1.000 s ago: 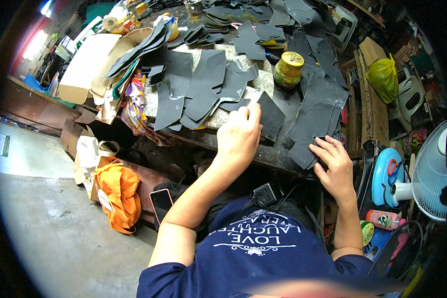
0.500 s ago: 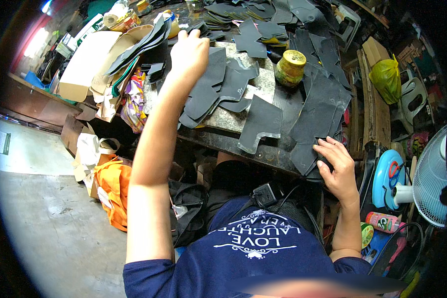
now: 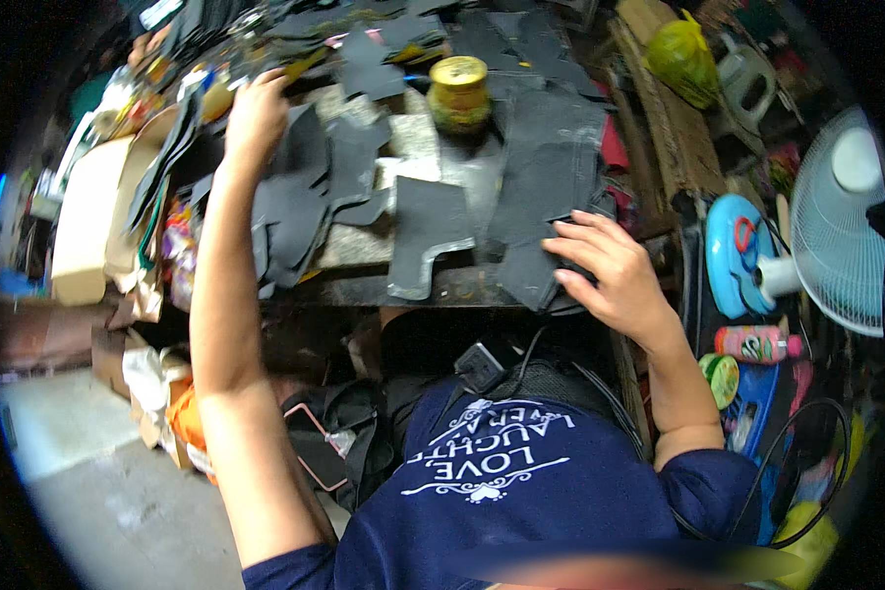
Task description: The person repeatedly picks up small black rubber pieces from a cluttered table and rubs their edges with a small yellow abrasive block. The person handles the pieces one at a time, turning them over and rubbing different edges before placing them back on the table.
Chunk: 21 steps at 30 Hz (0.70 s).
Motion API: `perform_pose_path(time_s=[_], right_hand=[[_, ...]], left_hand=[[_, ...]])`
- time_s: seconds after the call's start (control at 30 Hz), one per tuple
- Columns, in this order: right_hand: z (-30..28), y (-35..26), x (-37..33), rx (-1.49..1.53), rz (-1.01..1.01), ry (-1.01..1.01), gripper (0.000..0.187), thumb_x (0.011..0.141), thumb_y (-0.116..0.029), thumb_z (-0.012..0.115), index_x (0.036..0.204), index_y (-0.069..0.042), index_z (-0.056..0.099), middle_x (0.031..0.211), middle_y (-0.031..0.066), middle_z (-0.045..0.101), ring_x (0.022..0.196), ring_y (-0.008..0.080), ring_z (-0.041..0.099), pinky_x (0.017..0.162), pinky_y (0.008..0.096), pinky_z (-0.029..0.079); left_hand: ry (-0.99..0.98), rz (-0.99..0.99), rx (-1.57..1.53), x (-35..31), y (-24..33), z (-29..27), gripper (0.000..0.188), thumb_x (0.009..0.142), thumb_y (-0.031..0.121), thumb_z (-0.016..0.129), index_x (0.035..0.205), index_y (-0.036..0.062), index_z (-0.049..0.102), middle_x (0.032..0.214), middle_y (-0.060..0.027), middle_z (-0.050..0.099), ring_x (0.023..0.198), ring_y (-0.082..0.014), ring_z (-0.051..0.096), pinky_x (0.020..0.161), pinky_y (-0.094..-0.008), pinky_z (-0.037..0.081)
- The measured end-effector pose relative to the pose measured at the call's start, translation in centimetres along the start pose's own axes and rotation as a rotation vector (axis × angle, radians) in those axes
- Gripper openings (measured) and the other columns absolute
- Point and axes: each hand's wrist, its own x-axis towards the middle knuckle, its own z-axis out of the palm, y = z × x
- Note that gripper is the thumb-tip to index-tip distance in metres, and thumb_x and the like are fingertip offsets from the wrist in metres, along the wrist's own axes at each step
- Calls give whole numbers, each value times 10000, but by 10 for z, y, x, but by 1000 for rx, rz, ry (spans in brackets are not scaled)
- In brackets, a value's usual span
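My left hand reaches to the far left of the table, its fingers curled and slightly blurred. What they hold, if anything, is hidden. Beside and below it lie overlapping flat black cut pieces. My right hand is open, fingers stretched out, resting at the front edge of a pile of long black pieces. Between the hands, one angular black piece with a pale line along its notch lies flat near the front edge. A yellow-lidded jar stands upright beyond it.
An open cardboard box with black sheets leaning at it stands left. More black pieces cover the table's back. At right are a white fan, red-handled scissors and a pink bottle. Another person's hand shows far left.
The whole view has shifted, so the table appears farther left and higher. Another person's hand has come into sight at far left. My right hand stays by the long black pieces.
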Motion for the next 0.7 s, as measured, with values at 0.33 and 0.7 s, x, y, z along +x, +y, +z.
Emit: perform_pose_path(time_s=[0.33,0.7], right_hand=[[-13,8,11,71,71,150,249,822,-121,698,1048,-17,689,995,140,690,938,316,647,867,384,503],[4,65,89,-611,148,300,570,740,-522,731,1069,-57,705,1155,100,599,1168,277,494,1015,456,349]], left_hand=[[-63,28,-244,-8,23,-6,256,882,110,537,1053,21,705,1209,-181,635,1092,-370,604,984,-402,457],[196,360,-432,-73,141,-64,245,744,9,605,975,48,676,981,-144,646,980,-341,594,880,-430,477]])
